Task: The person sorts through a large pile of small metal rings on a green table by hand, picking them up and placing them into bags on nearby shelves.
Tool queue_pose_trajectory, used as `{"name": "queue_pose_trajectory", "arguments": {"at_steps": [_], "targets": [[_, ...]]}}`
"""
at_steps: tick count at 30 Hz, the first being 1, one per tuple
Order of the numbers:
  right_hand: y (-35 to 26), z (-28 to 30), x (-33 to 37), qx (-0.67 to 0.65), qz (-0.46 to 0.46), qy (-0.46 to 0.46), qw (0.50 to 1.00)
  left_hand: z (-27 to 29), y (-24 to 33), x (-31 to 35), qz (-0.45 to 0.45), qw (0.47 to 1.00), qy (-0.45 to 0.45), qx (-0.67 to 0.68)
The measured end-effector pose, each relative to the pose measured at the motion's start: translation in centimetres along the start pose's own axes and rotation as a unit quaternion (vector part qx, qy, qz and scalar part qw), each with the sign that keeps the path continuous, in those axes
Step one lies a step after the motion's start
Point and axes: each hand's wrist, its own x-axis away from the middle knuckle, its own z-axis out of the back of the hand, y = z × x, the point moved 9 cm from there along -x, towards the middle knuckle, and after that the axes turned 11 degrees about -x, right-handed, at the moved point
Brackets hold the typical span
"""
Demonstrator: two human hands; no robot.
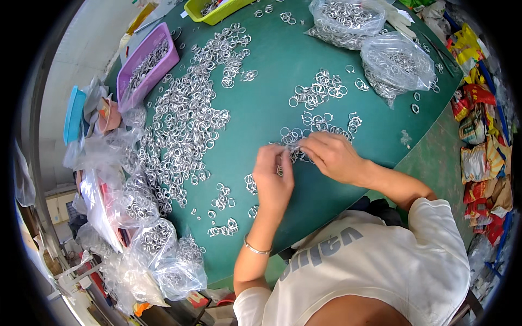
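Observation:
Over the green table, my left hand (273, 173) and my right hand (333, 156) meet with fingertips pinched together. Between them is a small silver metal ring (292, 146), mostly hidden by the fingers. Both hands are closed on it. Just beyond and partly under my hands lies a group of silver rings (318, 120), several with small knobs on the band. Farther off sits another pile of rings (318, 89). Small clusters of rings (222, 196) lie to the left of my left hand.
A broad heap of rings (182, 117) spreads over the table's left side. A purple basket (173, 51) and a yellow-green basket (217, 15) stand at the far left. Plastic bags of rings (396, 64) sit at the far right; more bags (157, 239) line the left edge.

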Motion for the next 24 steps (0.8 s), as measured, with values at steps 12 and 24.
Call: {"name": "queue_pose_trajectory", "arguments": {"at_steps": [12, 24], "targets": [[13.5, 10.9, 2.2, -0.104, -0.244, 0.148, 0.953, -2.0, 2.0, -3.7, -0.081, 0.974, -0.044, -0.207], [9.3, 3.0, 1.3, 0.026, -0.172, -0.151, 0.973, -9.1, 1.1, -6.4, -0.173, 0.958, -0.111, -0.2]]}}
